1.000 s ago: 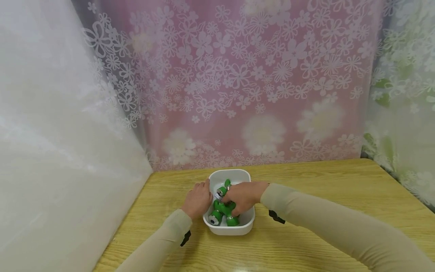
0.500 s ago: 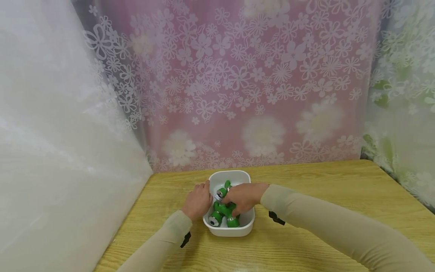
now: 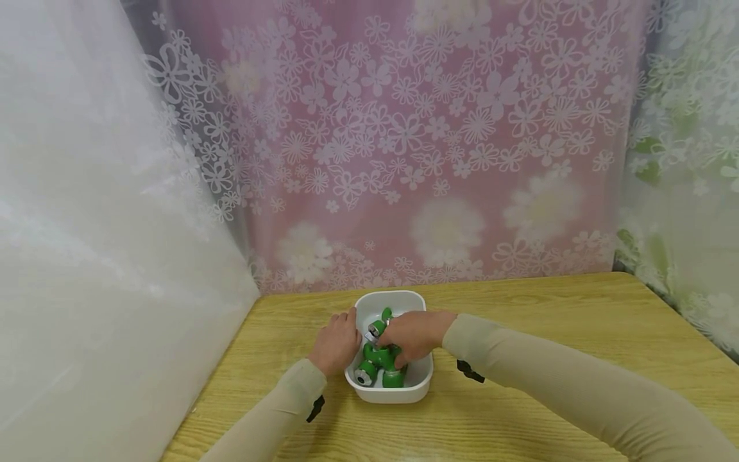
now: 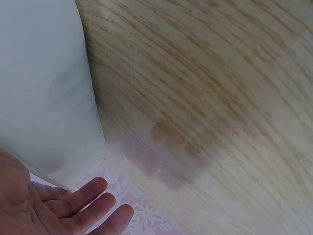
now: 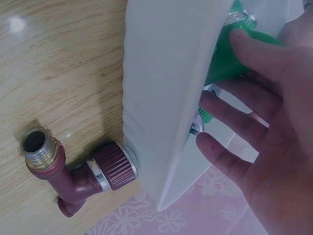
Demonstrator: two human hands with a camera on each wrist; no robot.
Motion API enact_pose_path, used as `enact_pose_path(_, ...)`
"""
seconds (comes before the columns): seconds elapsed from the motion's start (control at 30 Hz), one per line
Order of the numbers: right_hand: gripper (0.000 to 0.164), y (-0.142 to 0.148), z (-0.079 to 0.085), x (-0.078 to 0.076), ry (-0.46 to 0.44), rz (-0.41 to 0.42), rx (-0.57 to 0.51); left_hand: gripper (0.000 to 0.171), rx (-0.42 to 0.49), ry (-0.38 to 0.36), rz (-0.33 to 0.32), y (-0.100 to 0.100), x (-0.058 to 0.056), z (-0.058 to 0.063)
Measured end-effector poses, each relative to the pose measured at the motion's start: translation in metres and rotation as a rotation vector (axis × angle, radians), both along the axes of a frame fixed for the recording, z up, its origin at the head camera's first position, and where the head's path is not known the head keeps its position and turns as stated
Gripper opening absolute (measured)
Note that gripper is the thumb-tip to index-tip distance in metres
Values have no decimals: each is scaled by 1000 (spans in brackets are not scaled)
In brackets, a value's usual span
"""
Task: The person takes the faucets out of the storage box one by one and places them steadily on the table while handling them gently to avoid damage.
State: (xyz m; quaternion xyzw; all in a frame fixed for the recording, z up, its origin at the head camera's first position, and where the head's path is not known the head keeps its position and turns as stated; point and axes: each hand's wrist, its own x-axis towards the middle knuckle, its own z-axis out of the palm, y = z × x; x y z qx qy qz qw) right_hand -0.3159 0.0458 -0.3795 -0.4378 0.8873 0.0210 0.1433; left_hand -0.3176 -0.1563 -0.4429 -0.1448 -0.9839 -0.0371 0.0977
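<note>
A white plastic basin point(image 3: 398, 396) holds green plastic taps with silvery rings. My right hand point(image 3: 416, 335) reaches into it from the right and grips the nearer green tap point(image 3: 380, 356), thumb on its body and fingers on the other side in the right wrist view. A second green tap point(image 3: 376, 328) lies farther back in the basin, partly behind the fingers. At the basin's left rim rests my left hand point(image 3: 336, 343); its fingers point(image 4: 100, 208) stretch loosely past the outer wall in the left wrist view.
In the right wrist view a maroon tap point(image 5: 78, 183) with a brass-coloured threaded end lies on the wooden table point(image 3: 519, 410), right beside the basin wall. My right arm hides it from the head view. A pink flowered curtain point(image 3: 427, 192) hangs behind the table.
The nearer green tap has turned slightly under the right hand, and its front end has shifted a little. The left hand stays at the rim.
</note>
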Motion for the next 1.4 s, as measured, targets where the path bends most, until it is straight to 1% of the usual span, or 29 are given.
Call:
enact_pose_path(0.3, 37, 5, 0, 0, 39, 19, -29, 43, -8, 16, -23, 1, -2, 0)
enact_pose_path(0.43, 37, 7, 2, 1, 70, 16, -32, 40, 0, 25, -34, 1, -3, -1)
enact_pose_path(0.57, 41, 9, 7, 3, 93, 6, -18, 41, 2, 15, -27, 1, -4, -2)
enact_pose_path(0.7, 42, 11, 13, 5, 90, -8, -16, 44, 4, 2, -18, 1, -5, -4)
enact_pose_path(0.9, 30, 16, 19, 6, 74, -1, -40, 44, 5, -15, -6, 1, -5, -4)
enact_pose_path(1.03, 27, 19, 24, 7, 79, 13, -49, 45, 6, -26, 3, 0, -5, -4)
enact_pose_path(1.2, 27, 21, 30, 11, 85, 16, -47, 45, 5, -15, -1, 0, -5, -5)
enact_pose_path(1.4, 26, 26, 35, 14, 86, -6, -38, 45, 3, -5, -4, -1, -3, -5)
